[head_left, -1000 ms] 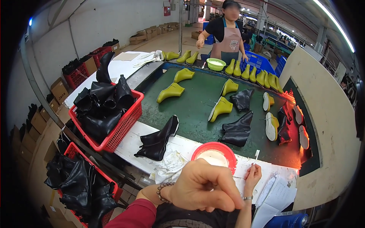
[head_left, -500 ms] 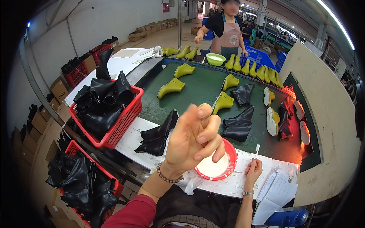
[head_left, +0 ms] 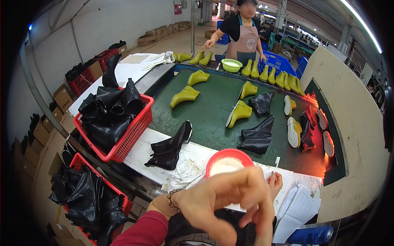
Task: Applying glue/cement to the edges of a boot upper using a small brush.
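And at lower right, your right hand [head_left: 275, 183] grips the brush [head_left: 277, 162] pointing up-frame, while your left hand [head_left: 232, 201], fingers bent, apart, seemingly empty, hovers before the bowl [head_left: 230, 153] to the brush's left.

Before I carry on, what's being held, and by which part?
The right grip holds the white brush by its handle, head end sticking out; the left grip shows nothing held.

The wearer's two bare hands [head_left: 213, 194]; one white brush [head_left: 277, 161]; one round red bowl [head_left: 230, 152]; one round lime-green bowl [head_left: 232, 68]; two near red lattice plastic baskets [head_left: 133, 131]; one black leather boot [head_left: 169, 151] on the white counter [head_left: 137, 153].
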